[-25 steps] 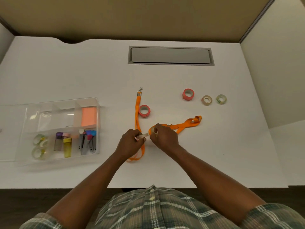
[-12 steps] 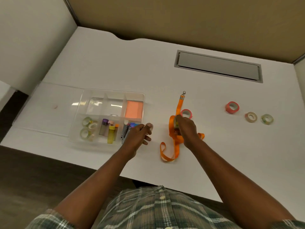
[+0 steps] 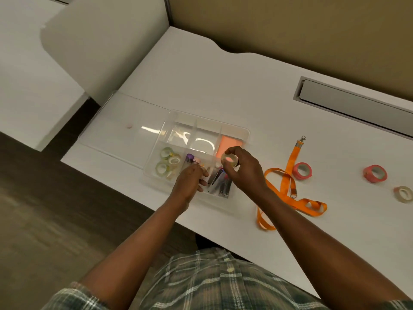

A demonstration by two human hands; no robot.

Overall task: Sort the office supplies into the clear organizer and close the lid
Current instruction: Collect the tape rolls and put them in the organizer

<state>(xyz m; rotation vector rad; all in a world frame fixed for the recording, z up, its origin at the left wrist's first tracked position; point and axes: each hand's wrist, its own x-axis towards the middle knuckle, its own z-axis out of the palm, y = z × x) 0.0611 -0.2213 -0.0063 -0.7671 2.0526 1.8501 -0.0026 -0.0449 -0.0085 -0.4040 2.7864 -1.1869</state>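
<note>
Clear plastic makes the organizer (image 3: 244,133) easy to read from above: rolls of pale tape (image 3: 167,163) share the near-left cell, small bottles and clips fill the near-middle cells, and an orange pad (image 3: 230,144) sits in the far-right one, so like goes with like. The right hand (image 3: 242,170) hovers over the tray with its fingers (image 3: 230,151) closed around a small pale tape roll (image 3: 228,161), held by the rim, probably so it can be dropped flat into a cell. The left hand (image 3: 190,182) reaches into the near-middle cells; whether it grips anything I cannot tell. An orange lanyard (image 3: 288,186), two pink tape rolls (image 3: 302,171) and a beige roll (image 3: 404,193) lie unsorted on the bench (image 3: 223,86). The transparent lid (image 3: 125,121) lies open, flat to the left, keeping every cell reachable.
</note>
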